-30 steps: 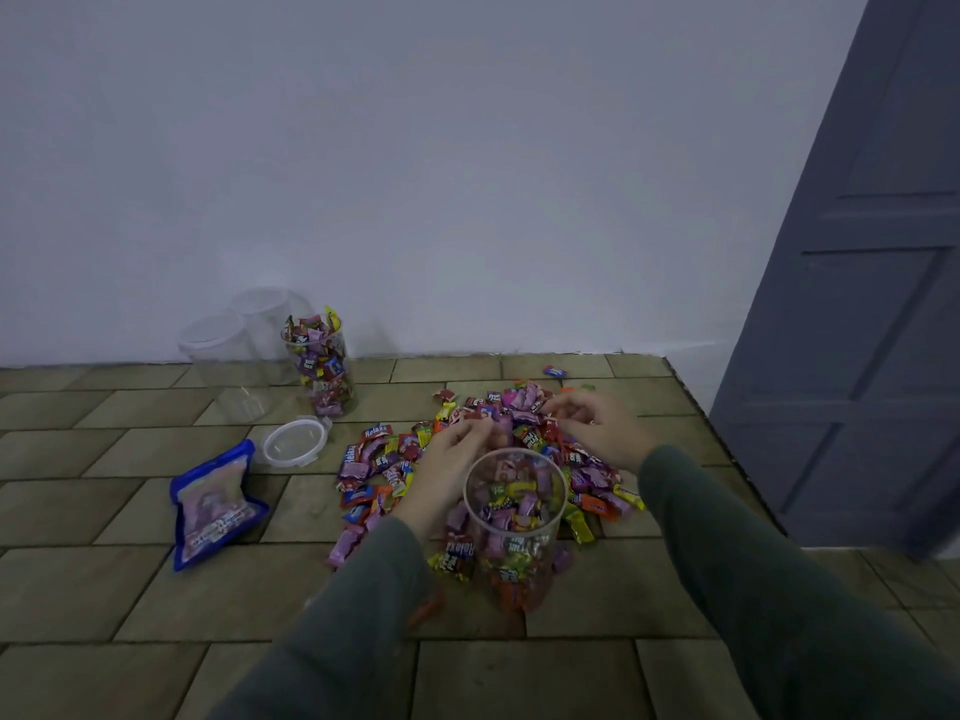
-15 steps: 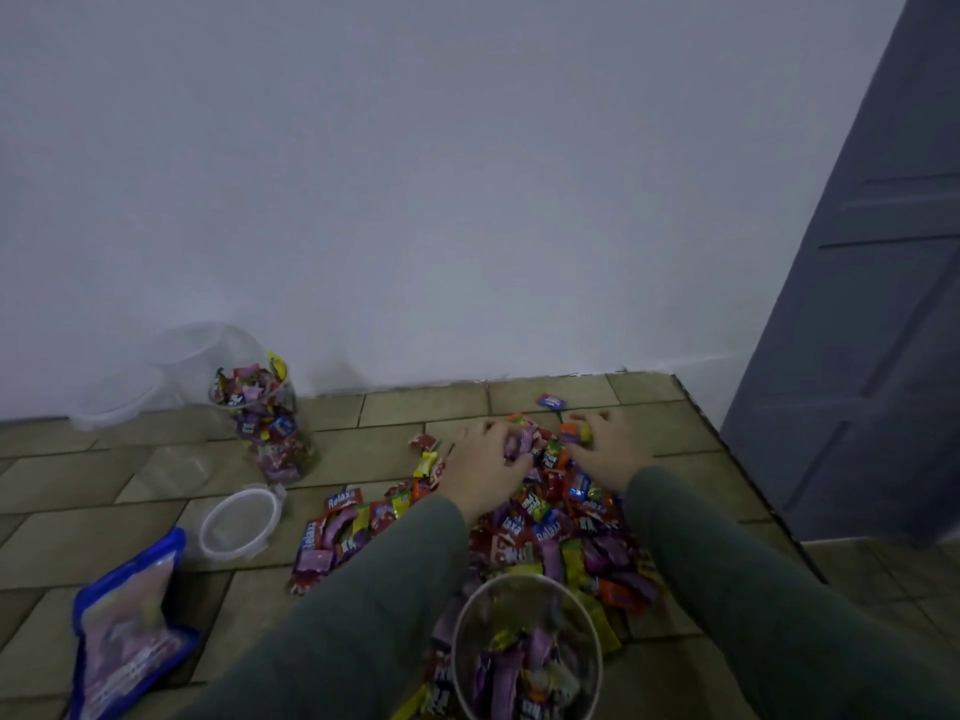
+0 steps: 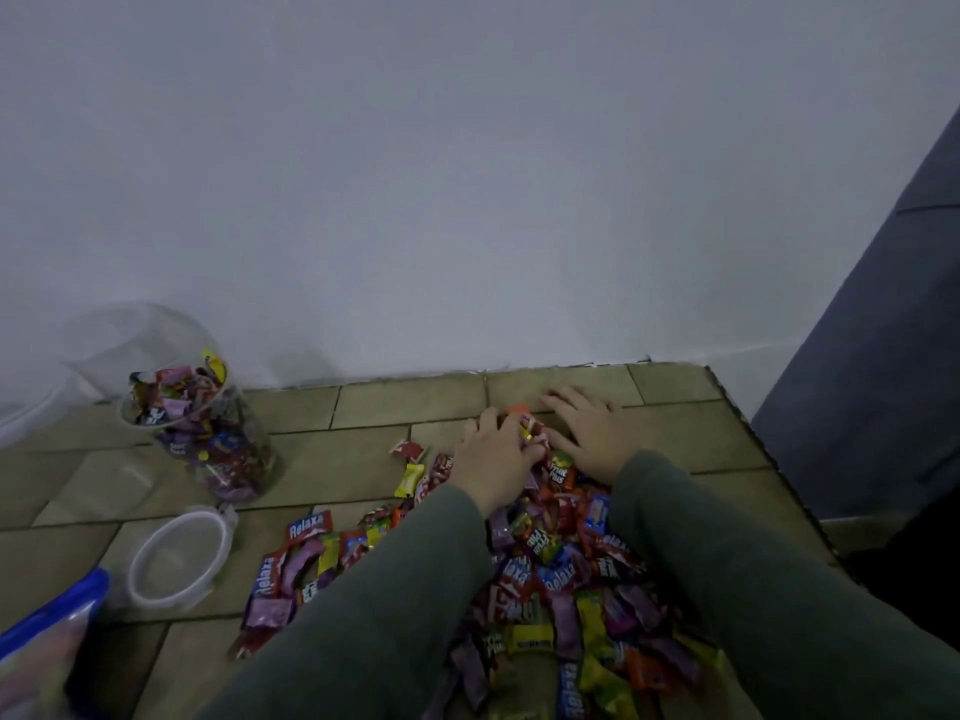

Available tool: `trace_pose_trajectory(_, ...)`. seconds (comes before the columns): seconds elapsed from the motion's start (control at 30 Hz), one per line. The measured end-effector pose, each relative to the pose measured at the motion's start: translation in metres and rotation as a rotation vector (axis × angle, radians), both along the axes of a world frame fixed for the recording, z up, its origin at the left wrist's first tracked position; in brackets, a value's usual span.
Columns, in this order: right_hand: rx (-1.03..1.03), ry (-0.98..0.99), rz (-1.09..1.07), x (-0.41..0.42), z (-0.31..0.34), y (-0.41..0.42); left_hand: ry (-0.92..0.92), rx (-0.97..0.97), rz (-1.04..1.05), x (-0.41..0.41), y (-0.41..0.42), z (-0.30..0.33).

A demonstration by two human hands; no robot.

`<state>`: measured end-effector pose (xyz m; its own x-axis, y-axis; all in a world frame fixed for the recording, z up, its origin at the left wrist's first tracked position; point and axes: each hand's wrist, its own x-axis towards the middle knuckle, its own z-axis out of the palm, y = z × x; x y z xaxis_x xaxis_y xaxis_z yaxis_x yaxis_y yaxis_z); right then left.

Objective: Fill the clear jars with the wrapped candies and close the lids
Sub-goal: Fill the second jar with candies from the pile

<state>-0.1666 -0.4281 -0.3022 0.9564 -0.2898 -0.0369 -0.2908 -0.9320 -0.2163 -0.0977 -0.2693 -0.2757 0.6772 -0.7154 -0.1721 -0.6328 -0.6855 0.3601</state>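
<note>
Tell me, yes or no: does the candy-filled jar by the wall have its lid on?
No: the filled jar stands open with candies at its mouth, and a lid lies apart on the floor tiles in front of it.

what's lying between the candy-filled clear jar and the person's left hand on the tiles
In the head view, between the candy-filled clear plastic jar and the left hand, mostly bare tan floor tile, plus a red wrapped candy near the hand.
</note>
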Motion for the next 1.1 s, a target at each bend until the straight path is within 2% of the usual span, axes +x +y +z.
trace_pose_trajectory(0.13, -0.068, -0.077, 0.041, 0.003, 0.000, 0.002, 0.025, -0.064, 0.032, 0.003, -0.001, 0.002)
trace_pose_trajectory(0.33, 0.046, -0.070, 0.149, 0.009, 0.004, 0.008, 0.104, -0.081, 0.130, 0.001, 0.000, 0.013)
trace_pose_trajectory(0.43, 0.038, -0.056, 0.122, 0.015, 0.010, 0.014, 0.088, -0.085, 0.159, -0.001, 0.003, 0.019)
trace_pose_trajectory(0.67, 0.110, -0.011, 0.069, 0.023, 0.017, 0.030, 0.166, -0.253, 0.205, 0.003, 0.013, 0.016)
trace_pose_trajectory(0.83, 0.144, 0.030, 0.043, 0.019, 0.026, 0.037, 0.123, -0.358, 0.253, 0.001, 0.017, 0.020)
trace_pose_trajectory(1.1, 0.192, -0.035, 0.004, 0.017, 0.022, 0.046, 0.114, -0.466, 0.286, -0.006, 0.027, 0.030)
